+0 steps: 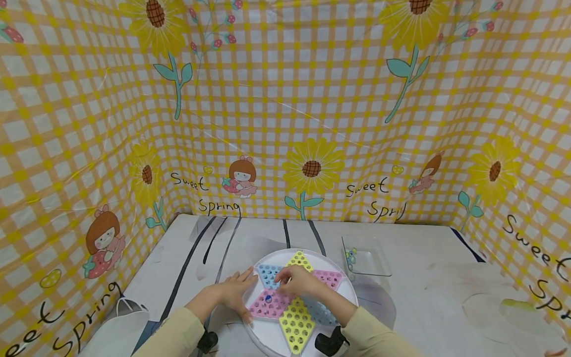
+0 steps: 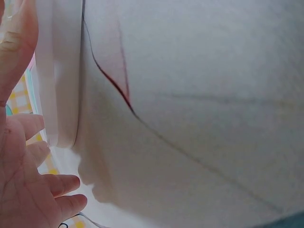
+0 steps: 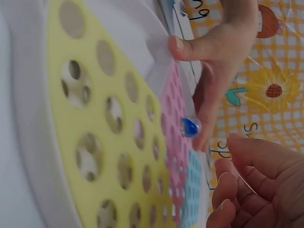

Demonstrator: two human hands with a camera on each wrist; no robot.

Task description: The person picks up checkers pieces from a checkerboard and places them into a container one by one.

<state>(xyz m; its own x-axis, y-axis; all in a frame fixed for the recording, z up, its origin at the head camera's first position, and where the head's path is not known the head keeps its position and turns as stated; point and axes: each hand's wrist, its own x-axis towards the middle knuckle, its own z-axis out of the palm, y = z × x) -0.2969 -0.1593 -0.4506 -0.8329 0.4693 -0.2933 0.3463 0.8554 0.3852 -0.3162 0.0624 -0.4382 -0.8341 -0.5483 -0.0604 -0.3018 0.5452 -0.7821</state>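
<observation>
A round white tray point(image 1: 262, 338) bears a star-shaped Chinese checkers board point(image 1: 296, 322) with holes in yellow, pink and blue triangles. One blue marble point(image 1: 268, 299) sits on the pink part; the right wrist view also shows this marble point(image 3: 191, 127). My left hand point(image 1: 234, 293) rests at the tray's left rim with fingers spread. Over the middle of the board is my right hand point(image 1: 299, 281), its fingers loosely bent. In the right wrist view, thumb and fingertips of the right hand point(image 3: 261, 185) stand apart, with nothing seen between them.
A clear plastic box point(image 1: 372, 273) with several marbles point(image 1: 351, 258) in its left side stands behind and right of the tray. At the left front lies a white object point(image 1: 120, 322). A checked sunflower cloth point(image 1: 267, 99) hangs around the table.
</observation>
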